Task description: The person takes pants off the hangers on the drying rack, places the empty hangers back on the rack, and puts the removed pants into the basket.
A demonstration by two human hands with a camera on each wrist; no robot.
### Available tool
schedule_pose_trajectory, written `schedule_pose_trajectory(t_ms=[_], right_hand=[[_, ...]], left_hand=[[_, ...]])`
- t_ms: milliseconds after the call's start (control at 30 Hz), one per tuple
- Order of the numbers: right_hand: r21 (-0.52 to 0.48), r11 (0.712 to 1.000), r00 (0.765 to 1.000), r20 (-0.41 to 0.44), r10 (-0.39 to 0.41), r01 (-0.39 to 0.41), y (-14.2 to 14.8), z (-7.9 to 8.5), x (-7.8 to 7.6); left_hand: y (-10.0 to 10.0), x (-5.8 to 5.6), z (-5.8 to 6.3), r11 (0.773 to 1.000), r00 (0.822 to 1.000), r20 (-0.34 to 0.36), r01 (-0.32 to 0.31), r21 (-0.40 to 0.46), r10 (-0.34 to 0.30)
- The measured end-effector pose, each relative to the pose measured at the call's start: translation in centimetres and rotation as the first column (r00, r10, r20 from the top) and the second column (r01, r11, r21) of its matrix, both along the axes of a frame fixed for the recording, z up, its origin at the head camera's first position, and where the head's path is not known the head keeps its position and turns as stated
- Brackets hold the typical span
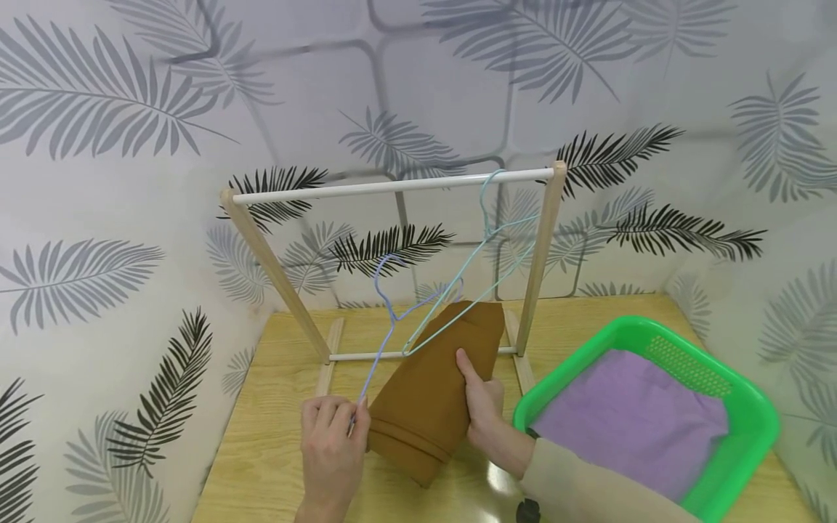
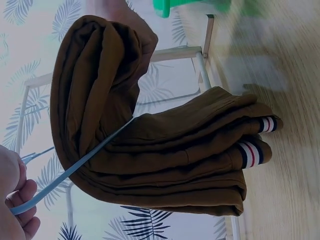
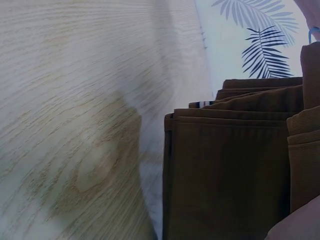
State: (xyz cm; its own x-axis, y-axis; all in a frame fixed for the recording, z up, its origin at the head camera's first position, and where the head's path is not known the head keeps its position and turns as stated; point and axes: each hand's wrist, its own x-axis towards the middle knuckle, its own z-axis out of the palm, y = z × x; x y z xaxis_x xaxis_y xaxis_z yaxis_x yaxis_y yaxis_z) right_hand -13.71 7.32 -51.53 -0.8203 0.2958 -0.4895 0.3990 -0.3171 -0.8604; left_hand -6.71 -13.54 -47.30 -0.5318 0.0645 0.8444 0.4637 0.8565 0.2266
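Note:
Folded brown trousers drape over the bar of a blue-violet hanger, above the table. My left hand pinches the hanger by its near corner; its hook points up and away. On the right side of the cloth, my right hand grips the trousers, thumb on top and the other fingers hidden beneath. In the left wrist view the hanger's bar runs into the fold, and striped trim shows at the ends of the trousers. The right wrist view shows the hanging layers of trousers from close by.
A small rack with a white rail and wooden posts stands behind the hands. A mint-green hanger hangs at the rail's right end. To the right, a green basket holds a purple cloth. Patterned wall covering surrounds the wooden table.

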Motion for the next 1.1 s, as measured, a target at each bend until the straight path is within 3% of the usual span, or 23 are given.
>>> schedule_pose_trajectory(t_ms=[267,500,800,1100], right_hand=[[0.011,1.000,1.000,-0.022,-0.011,0.011,0.0,1.1,0.5],[-0.003,1.000,0.999,-0.032,-0.013,0.013,-0.1,2.1,0.7],[-0.025,1.000,1.000,-0.021,0.002,-0.002,0.0,2.6,1.4],[-0.044,0.999,1.000,-0.030,0.011,-0.012,0.3,3.0,1.9]], left_hand=[[0.5,-0.2,-0.3,1.000,1.000,-0.024,-0.001,0.011,0.002],[1.0,0.2,-0.2,1.000,0.999,0.028,-0.024,0.010,0.024],[1.0,0.2,-0.4,0.999,0.999,0.022,-0.035,-0.015,0.035],[1.1,0.2,-0.5,0.998,0.996,0.063,-0.059,-0.029,0.061]])
